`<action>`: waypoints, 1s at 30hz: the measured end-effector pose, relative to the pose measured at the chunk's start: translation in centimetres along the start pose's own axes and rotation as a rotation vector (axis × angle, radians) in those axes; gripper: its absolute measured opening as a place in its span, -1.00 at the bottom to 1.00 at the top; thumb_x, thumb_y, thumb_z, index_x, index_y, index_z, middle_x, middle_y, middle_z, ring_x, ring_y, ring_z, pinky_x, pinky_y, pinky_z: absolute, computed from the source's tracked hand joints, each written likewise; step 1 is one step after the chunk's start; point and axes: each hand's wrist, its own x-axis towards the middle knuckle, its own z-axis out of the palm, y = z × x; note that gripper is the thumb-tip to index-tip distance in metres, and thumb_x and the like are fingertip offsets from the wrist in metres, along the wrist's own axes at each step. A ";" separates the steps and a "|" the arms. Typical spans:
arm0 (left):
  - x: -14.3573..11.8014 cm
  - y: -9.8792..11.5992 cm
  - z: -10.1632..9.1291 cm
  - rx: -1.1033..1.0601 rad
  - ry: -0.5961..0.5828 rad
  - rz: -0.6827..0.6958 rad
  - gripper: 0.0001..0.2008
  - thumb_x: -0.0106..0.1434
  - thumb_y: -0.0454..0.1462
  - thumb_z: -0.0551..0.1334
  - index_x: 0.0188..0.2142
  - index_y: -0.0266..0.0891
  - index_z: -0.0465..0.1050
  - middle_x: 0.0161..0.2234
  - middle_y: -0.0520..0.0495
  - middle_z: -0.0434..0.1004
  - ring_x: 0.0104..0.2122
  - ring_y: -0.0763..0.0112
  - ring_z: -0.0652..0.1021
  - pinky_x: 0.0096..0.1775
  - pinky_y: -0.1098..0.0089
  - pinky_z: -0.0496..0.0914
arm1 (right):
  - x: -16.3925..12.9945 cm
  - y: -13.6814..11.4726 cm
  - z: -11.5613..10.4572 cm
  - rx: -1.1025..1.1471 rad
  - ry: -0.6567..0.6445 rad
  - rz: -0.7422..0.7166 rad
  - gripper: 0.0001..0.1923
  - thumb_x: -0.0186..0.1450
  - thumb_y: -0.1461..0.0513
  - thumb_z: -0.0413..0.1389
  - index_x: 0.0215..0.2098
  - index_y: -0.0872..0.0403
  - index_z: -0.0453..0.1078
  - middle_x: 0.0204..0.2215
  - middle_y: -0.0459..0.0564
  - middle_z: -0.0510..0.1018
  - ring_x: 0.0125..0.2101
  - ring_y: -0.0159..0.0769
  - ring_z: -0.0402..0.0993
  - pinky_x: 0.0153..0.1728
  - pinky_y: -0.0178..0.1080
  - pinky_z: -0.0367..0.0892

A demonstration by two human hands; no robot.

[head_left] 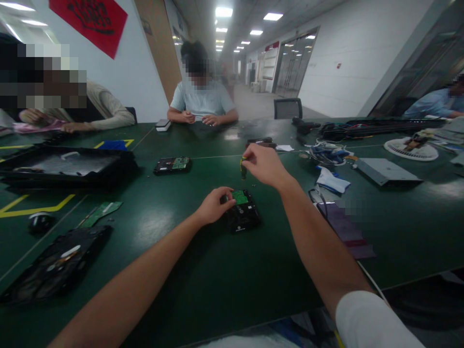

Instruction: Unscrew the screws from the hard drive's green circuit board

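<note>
Head view: left hand (213, 205) steadies the hard drive (242, 215) on the counter (217, 290), while right hand (264, 166), directly above, grasps an upright screwdriver (242, 169).

Ceiling lights (224, 12) are burning bright overhead, throwing pale glare patches across the green table (152, 227); hands are casting soft shadows; edges are bending and smearing from wide-lens distortion; the far corridor (250, 92) is looking hazy
</note>
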 end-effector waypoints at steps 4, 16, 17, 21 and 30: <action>0.0 0.0 0.0 -0.001 -0.005 -0.003 -0.85 0.30 -0.14 0.28 -0.25 -0.15 0.45 0.11 -0.09 0.52 0.01 0.16 0.53 0.08 0.12 0.40 | 0.0 0.0 -0.2 0.024 -0.031 -0.044 -0.91 0.27 0.30 0.23 -0.23 0.06 0.48 -0.27 -0.01 0.64 -0.26 -0.22 0.57 -0.15 -0.17 0.43; 0.0 0.1 -0.1 0.003 -0.005 -0.010 -0.87 0.29 -0.15 0.29 -0.25 -0.14 0.46 0.12 -0.11 0.52 0.02 0.14 0.53 0.09 0.10 0.40 | -0.1 -0.1 -0.1 0.041 -0.011 -0.023 -0.91 0.26 0.27 0.26 -0.25 0.05 0.48 -0.29 -0.02 0.64 -0.26 -0.21 0.58 -0.17 -0.18 0.44; 0.0 0.1 -0.1 0.004 -0.008 -0.010 -0.87 0.29 -0.15 0.29 -0.25 -0.14 0.46 0.12 -0.11 0.52 0.02 0.14 0.53 0.09 0.10 0.40 | -0.1 0.0 -0.1 0.046 -0.022 -0.031 -0.90 0.26 0.29 0.25 -0.24 0.04 0.49 -0.28 -0.02 0.65 -0.26 -0.21 0.59 -0.16 -0.17 0.44; 0.0 0.1 -0.1 0.007 -0.009 -0.019 -0.86 0.29 -0.15 0.28 -0.24 -0.15 0.46 0.13 -0.11 0.51 0.00 0.15 0.53 0.07 0.10 0.40 | 0.1 0.1 0.0 0.026 -0.031 -0.021 -0.87 0.25 0.33 0.24 -0.23 0.04 0.50 -0.26 -0.01 0.65 -0.25 -0.21 0.58 -0.13 -0.15 0.44; 0.1 0.1 -0.1 0.002 -0.011 -0.017 -0.86 0.29 -0.15 0.28 -0.26 -0.15 0.46 0.12 -0.10 0.51 -0.03 0.16 0.54 0.07 0.11 0.41 | 0.1 0.2 0.0 0.016 -0.015 -0.009 -0.91 0.26 0.28 0.26 -0.25 0.05 0.48 -0.27 0.00 0.64 -0.25 -0.20 0.57 -0.15 -0.15 0.43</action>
